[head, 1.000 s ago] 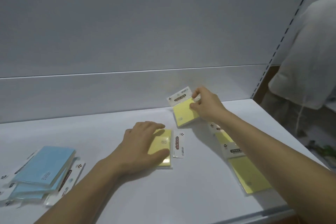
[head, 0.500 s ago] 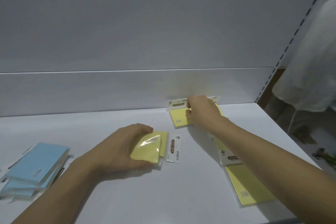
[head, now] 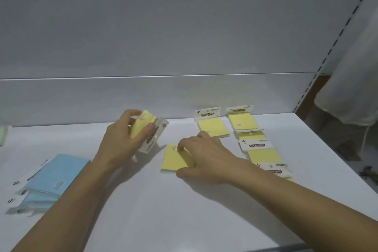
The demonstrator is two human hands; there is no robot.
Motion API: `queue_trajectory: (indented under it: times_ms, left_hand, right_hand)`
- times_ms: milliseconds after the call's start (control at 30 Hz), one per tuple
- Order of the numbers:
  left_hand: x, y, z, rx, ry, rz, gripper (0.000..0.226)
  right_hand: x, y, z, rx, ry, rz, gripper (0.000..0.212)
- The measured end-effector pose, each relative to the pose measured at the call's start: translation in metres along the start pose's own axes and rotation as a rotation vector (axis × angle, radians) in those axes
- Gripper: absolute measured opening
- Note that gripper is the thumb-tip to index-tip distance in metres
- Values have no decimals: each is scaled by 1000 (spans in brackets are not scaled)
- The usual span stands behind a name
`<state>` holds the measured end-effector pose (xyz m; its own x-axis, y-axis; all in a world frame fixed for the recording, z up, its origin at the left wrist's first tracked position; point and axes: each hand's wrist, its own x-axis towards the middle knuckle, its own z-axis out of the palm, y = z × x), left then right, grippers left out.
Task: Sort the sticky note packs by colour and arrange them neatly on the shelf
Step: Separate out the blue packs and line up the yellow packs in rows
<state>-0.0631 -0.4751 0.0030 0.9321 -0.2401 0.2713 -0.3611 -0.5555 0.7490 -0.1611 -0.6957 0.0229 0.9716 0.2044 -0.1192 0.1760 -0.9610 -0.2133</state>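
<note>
My left hand (head: 124, 139) grips a yellow sticky note pack (head: 146, 129) and holds it tilted above the white shelf (head: 163, 210). My right hand (head: 204, 155) rests on another yellow pack (head: 173, 157) lying flat mid-shelf, thumb at its near edge and fingers curled over its right side. A yellow pack (head: 211, 126) leans at the back wall. A column of yellow packs (head: 257, 143) runs from the back wall toward me on the right. Blue packs (head: 51, 176) lie stacked at the left.
A pale green pack edge (head: 3, 135) shows at the far left. The shelf's slotted upright (head: 327, 57) stands at the right, with white cloth (head: 351, 88) hanging beyond it. The shelf's front lip (head: 296, 248) is near the bottom edge.
My left hand lifted its yellow pack off the shelf and tilted it up. My right hand left the pack at the back wall and came down onto the flat yellow pack.
</note>
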Motion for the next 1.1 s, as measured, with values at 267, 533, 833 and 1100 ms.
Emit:
queue_trajectory:
  times_ms: [267,533,833,1100]
  left_hand:
    - [-15,17,17,28,-114,24,60]
    - [-22,17,28,340,-134,-50,46]
    - [-21,8,40,563,-221,-28,54]
    - [11,33,52,231,-440,255,62]
  right_hand:
    - [-42,12,-8,-17,-88,-62,46]
    - [-66,9,11,-23,87,158,56]
    - [-60,-9,12,74,121,309,61]
    - [-50,-12,14,57,127,332,46]
